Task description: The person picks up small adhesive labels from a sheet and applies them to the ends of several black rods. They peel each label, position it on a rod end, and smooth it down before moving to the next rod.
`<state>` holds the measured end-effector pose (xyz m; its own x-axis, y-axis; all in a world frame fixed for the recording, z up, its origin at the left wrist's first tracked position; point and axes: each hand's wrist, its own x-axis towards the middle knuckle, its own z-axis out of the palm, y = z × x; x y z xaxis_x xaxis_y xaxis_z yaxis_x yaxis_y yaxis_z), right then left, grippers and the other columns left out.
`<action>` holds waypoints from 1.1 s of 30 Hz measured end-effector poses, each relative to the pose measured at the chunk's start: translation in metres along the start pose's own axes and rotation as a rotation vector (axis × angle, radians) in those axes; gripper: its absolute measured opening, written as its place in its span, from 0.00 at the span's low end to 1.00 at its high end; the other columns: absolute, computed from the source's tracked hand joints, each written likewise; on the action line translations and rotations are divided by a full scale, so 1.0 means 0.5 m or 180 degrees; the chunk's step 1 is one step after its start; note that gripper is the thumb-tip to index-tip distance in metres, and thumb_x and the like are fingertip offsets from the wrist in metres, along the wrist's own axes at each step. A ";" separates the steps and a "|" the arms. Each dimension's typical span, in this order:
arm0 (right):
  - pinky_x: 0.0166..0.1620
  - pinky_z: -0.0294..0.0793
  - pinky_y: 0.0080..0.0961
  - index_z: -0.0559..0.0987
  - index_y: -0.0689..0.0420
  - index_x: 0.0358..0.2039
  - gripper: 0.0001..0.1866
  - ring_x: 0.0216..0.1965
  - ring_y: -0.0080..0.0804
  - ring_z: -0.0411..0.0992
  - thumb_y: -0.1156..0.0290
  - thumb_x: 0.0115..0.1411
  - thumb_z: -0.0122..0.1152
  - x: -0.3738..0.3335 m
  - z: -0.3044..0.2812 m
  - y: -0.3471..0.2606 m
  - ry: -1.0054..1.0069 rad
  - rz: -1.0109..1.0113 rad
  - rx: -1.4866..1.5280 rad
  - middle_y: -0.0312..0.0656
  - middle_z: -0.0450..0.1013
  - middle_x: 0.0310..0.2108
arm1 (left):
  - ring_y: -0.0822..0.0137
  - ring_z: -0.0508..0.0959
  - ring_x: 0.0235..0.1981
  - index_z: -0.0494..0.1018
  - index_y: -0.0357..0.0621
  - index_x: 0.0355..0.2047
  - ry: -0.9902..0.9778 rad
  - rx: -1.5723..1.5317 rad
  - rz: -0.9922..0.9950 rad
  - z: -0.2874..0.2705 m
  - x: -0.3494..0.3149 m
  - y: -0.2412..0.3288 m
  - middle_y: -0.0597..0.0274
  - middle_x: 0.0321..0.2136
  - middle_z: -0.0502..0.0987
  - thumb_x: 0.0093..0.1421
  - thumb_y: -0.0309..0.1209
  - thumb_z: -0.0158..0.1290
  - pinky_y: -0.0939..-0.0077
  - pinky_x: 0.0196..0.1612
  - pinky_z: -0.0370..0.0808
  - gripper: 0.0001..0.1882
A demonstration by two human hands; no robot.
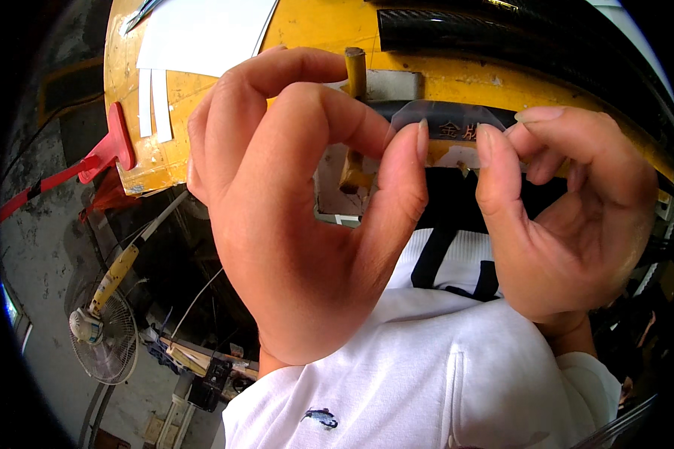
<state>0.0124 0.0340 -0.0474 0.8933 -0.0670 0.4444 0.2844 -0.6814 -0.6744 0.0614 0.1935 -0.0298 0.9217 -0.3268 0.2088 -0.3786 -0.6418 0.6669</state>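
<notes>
Between my two hands a small clear film [445,112] with cut corners is stretched out. My left hand [292,202] pinches its left end between thumb and forefinger. At the other end, the thumb and forefinger of my right hand [569,194] pinch it too. Just behind the film lies a black rod [506,117] running left to right. Small orange characters show through or on the film; which of the two I cannot tell. An upright yellow peg [356,71] stands beside the rod, close behind my left fingers.
Thick glossy black tubes [442,31] lie along the far side of the yellow table [307,30]. White paper [202,37] and narrow paper strips [159,105] lie at the left. A red-handled tool [112,150] juts past the table's edge. A fan [105,337] stands lower left.
</notes>
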 end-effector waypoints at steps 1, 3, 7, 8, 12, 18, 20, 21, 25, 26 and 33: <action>0.31 0.65 0.14 0.70 0.62 0.44 0.25 0.26 0.19 0.67 0.92 0.45 0.66 0.000 -0.001 0.001 -0.0005 -0.0034 0.0015 0.39 0.73 0.31 | 0.60 0.72 0.48 0.72 0.35 0.24 0.0088 -0.0083 0.0032 0.001 -0.003 -0.001 0.53 0.35 0.76 0.50 0.22 0.61 0.69 0.55 0.60 0.07; 0.31 0.65 0.13 0.70 0.63 0.44 0.26 0.26 0.19 0.67 0.92 0.45 0.66 -0.001 -0.001 0.003 0.0005 -0.0065 0.0019 0.39 0.73 0.31 | 0.60 0.72 0.48 0.72 0.35 0.24 0.0149 -0.0253 0.0213 0.005 -0.005 -0.017 0.53 0.35 0.76 0.50 0.22 0.61 0.69 0.55 0.60 0.07; 0.31 0.64 0.13 0.71 0.63 0.44 0.26 0.26 0.19 0.67 0.92 0.45 0.66 0.004 0.004 0.001 0.0025 -0.0211 -0.0136 0.38 0.72 0.30 | 0.60 0.72 0.48 0.72 0.35 0.24 0.0140 -0.0234 -0.0060 0.006 0.000 0.007 0.53 0.35 0.76 0.50 0.23 0.61 0.68 0.54 0.60 0.08; 0.31 0.64 0.13 0.71 0.63 0.44 0.26 0.26 0.19 0.66 0.92 0.44 0.66 0.014 0.008 -0.006 -0.0001 -0.0391 -0.0255 0.38 0.72 0.30 | 0.60 0.72 0.48 0.72 0.35 0.23 0.0139 -0.0207 -0.0059 0.006 -0.002 0.007 0.53 0.35 0.76 0.50 0.23 0.61 0.69 0.54 0.60 0.08; 0.31 0.64 0.13 0.71 0.63 0.43 0.25 0.26 0.19 0.65 0.92 0.44 0.66 0.002 0.011 -0.004 0.0160 -0.0094 -0.0067 0.39 0.72 0.30 | 0.60 0.72 0.47 0.72 0.35 0.23 0.0117 -0.0081 -0.0107 0.005 -0.002 0.011 0.53 0.34 0.76 0.50 0.23 0.61 0.68 0.54 0.61 0.08; 0.32 0.64 0.16 0.73 0.61 0.43 0.22 0.27 0.22 0.65 0.91 0.46 0.65 -0.004 0.006 -0.010 0.0185 0.0018 -0.0205 0.36 0.70 0.27 | 0.60 0.72 0.46 0.72 0.35 0.23 0.0197 -0.0434 0.0039 0.012 -0.002 -0.002 0.54 0.33 0.75 0.50 0.22 0.61 0.68 0.53 0.61 0.07; 0.33 0.64 0.20 0.75 0.61 0.43 0.21 0.27 0.26 0.64 0.89 0.47 0.64 -0.012 -0.017 0.011 -0.0083 -0.0424 -0.0541 0.34 0.68 0.25 | 0.60 0.72 0.46 0.72 0.35 0.23 -0.0141 -0.0070 0.0127 -0.004 0.005 -0.007 0.55 0.32 0.75 0.50 0.22 0.61 0.68 0.53 0.62 0.07; 0.31 0.63 0.21 0.75 0.62 0.45 0.23 0.25 0.27 0.64 0.89 0.47 0.62 -0.016 -0.028 0.018 -0.0332 -0.0638 -0.0762 0.34 0.68 0.24 | 0.60 0.72 0.46 0.72 0.35 0.23 -0.0167 -0.0010 0.0098 -0.005 0.007 -0.002 0.55 0.32 0.75 0.50 0.21 0.61 0.68 0.53 0.62 0.07; 0.23 0.59 0.22 0.75 0.65 0.52 0.30 0.16 0.28 0.63 0.87 0.44 0.59 -0.047 -0.006 -0.020 -0.0932 -0.0531 -0.1364 0.36 0.71 0.21 | 0.60 0.72 0.46 0.72 0.35 0.24 0.0062 -0.0204 -0.0080 0.007 0.009 0.027 0.56 0.30 0.75 0.50 0.20 0.60 0.69 0.53 0.62 0.07; 0.21 0.58 0.22 0.74 0.66 0.53 0.31 0.14 0.27 0.63 0.88 0.44 0.59 -0.058 0.008 -0.020 -0.0858 -0.0390 -0.1402 0.37 0.73 0.21 | 0.60 0.72 0.45 0.71 0.35 0.23 -0.0037 -0.0107 0.0069 0.007 0.008 0.013 0.56 0.30 0.75 0.50 0.20 0.60 0.69 0.52 0.62 0.07; 0.17 0.58 0.22 0.70 0.65 0.59 0.38 0.11 0.25 0.61 0.87 0.41 0.58 -0.078 -0.007 -0.013 -0.0869 -0.0283 -0.1735 0.37 0.70 0.16 | 0.62 0.72 0.44 0.71 0.34 0.23 0.0072 0.0046 0.0034 0.001 0.001 0.000 0.55 0.33 0.74 0.51 0.20 0.60 0.72 0.51 0.63 0.07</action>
<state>-0.0255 0.0385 -0.0585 0.9517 0.1472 0.2695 0.2075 -0.9552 -0.2111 0.0616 0.1930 -0.0303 0.9193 -0.3179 0.2321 -0.3893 -0.6484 0.6542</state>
